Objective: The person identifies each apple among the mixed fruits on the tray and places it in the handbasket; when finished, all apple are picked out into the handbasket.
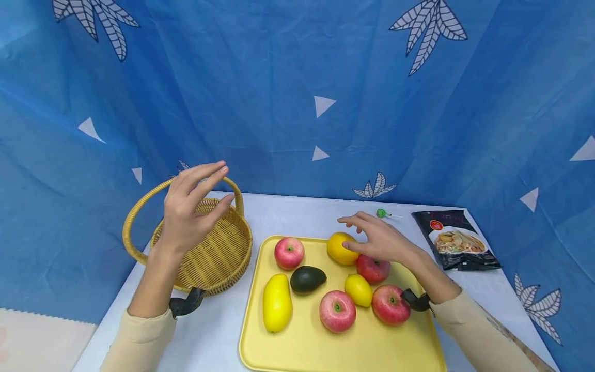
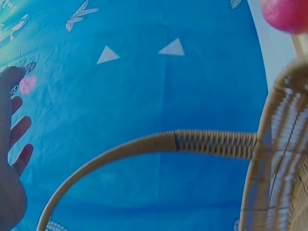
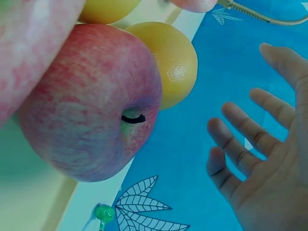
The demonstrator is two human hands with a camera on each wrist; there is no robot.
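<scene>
Head: basket (image 1: 216, 253) upright, handle (image 1: 127, 232) arching diagonally across.

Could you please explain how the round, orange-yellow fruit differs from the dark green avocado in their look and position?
Shape: the round, orange-yellow fruit is nearly spherical; the elongated, dark green avocado tapers at one end.
Colour: the orange-yellow fruit is bright, the avocado very dark.
View: in the head picture, the right hand partly covers the orange-yellow fruit, but not the avocado.
Shared: both lie on the yellow tray.
</scene>
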